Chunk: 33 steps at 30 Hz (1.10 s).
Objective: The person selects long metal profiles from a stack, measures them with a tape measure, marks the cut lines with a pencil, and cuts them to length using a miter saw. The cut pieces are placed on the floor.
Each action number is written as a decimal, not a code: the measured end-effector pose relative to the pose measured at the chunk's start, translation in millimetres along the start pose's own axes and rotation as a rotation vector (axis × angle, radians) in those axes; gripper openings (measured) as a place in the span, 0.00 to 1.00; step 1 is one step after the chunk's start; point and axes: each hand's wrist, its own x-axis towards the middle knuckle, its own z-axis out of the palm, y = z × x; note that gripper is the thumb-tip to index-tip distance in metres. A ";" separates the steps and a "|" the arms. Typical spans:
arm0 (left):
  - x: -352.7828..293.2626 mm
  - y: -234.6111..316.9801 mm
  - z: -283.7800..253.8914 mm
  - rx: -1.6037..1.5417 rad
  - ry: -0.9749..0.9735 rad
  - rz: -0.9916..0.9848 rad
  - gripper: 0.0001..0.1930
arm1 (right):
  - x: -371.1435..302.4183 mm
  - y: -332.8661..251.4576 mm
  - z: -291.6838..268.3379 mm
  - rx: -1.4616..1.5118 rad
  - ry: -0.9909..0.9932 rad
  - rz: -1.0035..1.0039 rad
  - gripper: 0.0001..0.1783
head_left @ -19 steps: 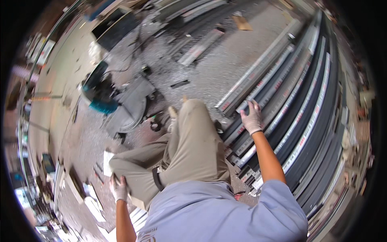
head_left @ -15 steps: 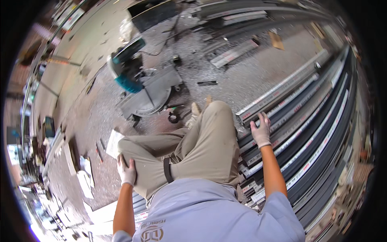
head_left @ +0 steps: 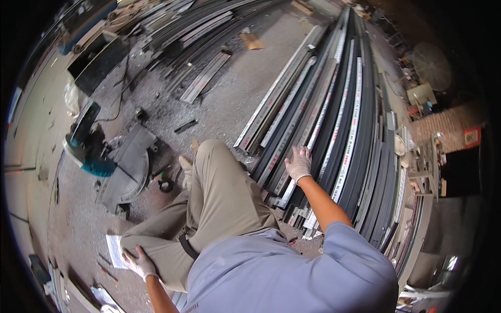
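Labels catch my eye first: white printed strips (head_left: 350, 151) run along many of the long dark bars (head_left: 339, 125), lettered in red and black, most of it too small for me to read. A red panel (head_left: 472, 137) with a pale patterned square stands far off to the right, and some lettering on my shirt (head_left: 282, 271) is cut off at the lower edge. I count one teal-and-grey saw (head_left: 99, 167), one black ring (head_left: 165, 185), one paper sheet (head_left: 116, 252) beside my left knee (head_left: 148, 237) and one brown cardboard piece (head_left: 251, 40) on the floor; the bars lie too close together to count surely. They sit directly beneath my right grip (head_left: 298, 163), their near ends to its left and toward me, their far ends stretching away ahead. That grip is loose, fingers spread and slightly bent, closed around nothing; I cannot tell how firmly it touches. My left grip (head_left: 140, 263) rests relaxed on my left knee, fingers apart.
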 end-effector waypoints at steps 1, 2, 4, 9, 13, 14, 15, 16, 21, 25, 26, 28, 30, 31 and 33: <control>6.2 -6.8 6.2 0.014 0.010 0.024 0.38 | -3.2 14.5 -0.1 -0.015 0.001 0.063 0.36; 10.5 -10.7 7.7 0.032 0.026 0.039 0.38 | -7.2 24.8 3.6 0.018 0.035 0.117 0.37; 19.0 -13.1 11.8 0.050 0.034 0.046 0.37 | -17.0 45.2 8.1 0.102 0.028 0.267 0.38; 33.2 -9.9 15.1 0.023 0.004 0.019 0.35 | -36.1 56.2 3.2 0.202 -0.119 0.458 0.40; 32.4 -11.3 19.3 -0.036 0.011 0.006 0.34 | -33.9 40.5 4.5 0.212 -0.114 0.355 0.39; 32.0 -14.0 20.4 -0.053 0.019 0.007 0.33 | -32.5 37.1 11.9 0.268 -0.107 0.329 0.38; 33.4 -14.9 26.5 -0.039 0.018 0.020 0.34 | -26.5 35.9 25.0 0.404 -0.125 0.355 0.40; 29.7 -28.7 23.3 -0.007 0.045 -0.008 0.34 | -23.1 -6.4 -4.7 0.384 -0.244 0.343 0.44; 18.8 -45.5 24.6 -0.106 0.091 -0.043 0.36 | -22.1 -58.3 6.2 0.480 -0.166 0.307 0.62; 19.9 23.1 0.1 -0.114 0.019 -0.120 0.36 | 7.4 68.0 103.4 0.887 -0.327 0.367 0.40; 22.3 22.3 -0.3 -0.162 0.050 -0.043 0.36 | 13.8 76.0 114.1 1.065 -0.422 0.498 0.29; 9.0 2.7 -8.6 -0.078 0.139 -0.046 0.35 | 12.6 16.6 87.8 1.004 -0.483 0.623 0.24; -0.9 -1.0 -5.6 -0.097 0.181 -0.067 0.34 | 19.2 -3.8 65.0 0.933 -0.546 0.549 0.24; 0.0 12.0 -13.1 -0.151 0.154 -0.063 0.34 | 30.8 19.6 77.2 1.034 -0.567 0.514 0.26; 6.4 20.0 -16.3 -0.175 0.116 0.002 0.35 | 50.9 54.2 93.0 1.125 -0.643 0.519 0.28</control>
